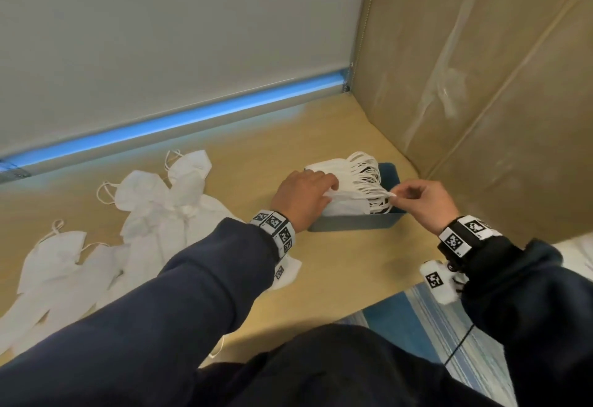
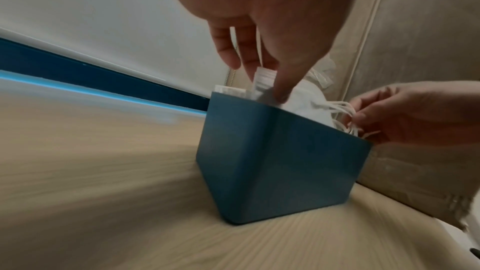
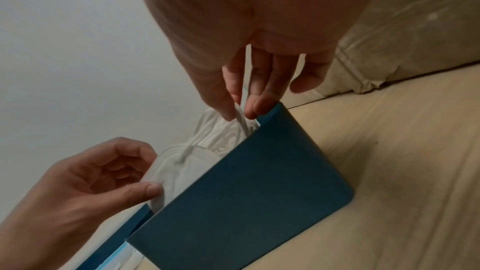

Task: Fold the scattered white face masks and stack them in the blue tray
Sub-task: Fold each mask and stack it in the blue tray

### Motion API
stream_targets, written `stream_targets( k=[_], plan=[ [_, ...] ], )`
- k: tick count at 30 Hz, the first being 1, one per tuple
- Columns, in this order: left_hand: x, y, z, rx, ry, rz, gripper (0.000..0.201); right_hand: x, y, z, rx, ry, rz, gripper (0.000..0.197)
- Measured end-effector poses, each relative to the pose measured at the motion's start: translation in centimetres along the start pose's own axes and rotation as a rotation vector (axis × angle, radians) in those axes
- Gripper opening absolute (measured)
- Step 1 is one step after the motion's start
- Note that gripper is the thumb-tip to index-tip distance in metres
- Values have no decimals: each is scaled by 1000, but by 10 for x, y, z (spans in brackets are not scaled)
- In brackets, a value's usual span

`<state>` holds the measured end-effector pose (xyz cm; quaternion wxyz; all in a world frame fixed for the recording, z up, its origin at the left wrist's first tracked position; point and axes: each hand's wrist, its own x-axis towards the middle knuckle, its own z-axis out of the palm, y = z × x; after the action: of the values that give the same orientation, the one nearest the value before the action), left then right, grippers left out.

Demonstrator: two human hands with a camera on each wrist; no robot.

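A blue tray (image 1: pixel 353 224) stands on the wooden table and holds a stack of folded white masks (image 1: pixel 340 175) with their ear loops fanned to the right. My left hand (image 1: pixel 305 196) grips the left end of the front folded mask (image 1: pixel 348 203) at the tray's near wall, thumb in front and fingers behind (image 3: pixel 153 189). My right hand (image 1: pixel 417 198) pinches the ear loops (image 1: pixel 392 195) of that mask between thumb and forefinger at the tray's right end (image 3: pixel 240 113). In the left wrist view the tray (image 2: pixel 275 161) shows its corner, with masks (image 2: pixel 306 102) poking above its rim.
Several unfolded white masks (image 1: pixel 167 201) lie scattered on the table to the left, more (image 1: pixel 54 265) near the front left edge. A brown covered wall (image 1: pixel 481 85) rises just right of the tray. A grey blind with a blue strip (image 1: pixel 192 114) runs along the back.
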<state>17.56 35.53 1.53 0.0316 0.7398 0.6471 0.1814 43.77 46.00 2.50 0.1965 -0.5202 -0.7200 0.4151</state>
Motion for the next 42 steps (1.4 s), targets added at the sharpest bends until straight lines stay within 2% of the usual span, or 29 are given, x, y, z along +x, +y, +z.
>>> stream_targets(
  k=[4,8,12,14,16,19,23,29,34,38,42],
  plan=[
    [-5,4,11,44,-68,33,3,7,-9,2,-193,7,-27,9],
    [-3,-4,7,74,-24,-15,7,9,-23,3,-283,4,-72,15],
    [-3,-4,5,91,-115,-59,21,9,-46,17,-333,0,-167,25],
    [-6,-7,-2,-16,-123,-150,31,8,-63,28,-291,-7,-187,20],
    [-15,-15,-18,-197,-74,-240,38,4,-83,42,-198,-14,-217,12],
    [-47,-43,-53,-411,-24,-344,26,-3,-119,69,-24,-35,-280,9],
    [-131,-110,-101,-387,33,-529,4,-13,-171,124,111,-161,-360,10],
    [-283,-232,-166,-201,111,-1025,0,-12,-237,232,-23,-428,-461,9],
    [-366,-291,-192,-108,77,-1314,19,17,-280,330,-209,-513,-404,12],
    [-387,-314,-186,-77,-145,-1395,43,45,-312,397,-354,-507,-407,24],
    [-395,-328,-164,-18,-295,-1411,67,70,-337,454,-582,-520,-343,53]
  ],
)
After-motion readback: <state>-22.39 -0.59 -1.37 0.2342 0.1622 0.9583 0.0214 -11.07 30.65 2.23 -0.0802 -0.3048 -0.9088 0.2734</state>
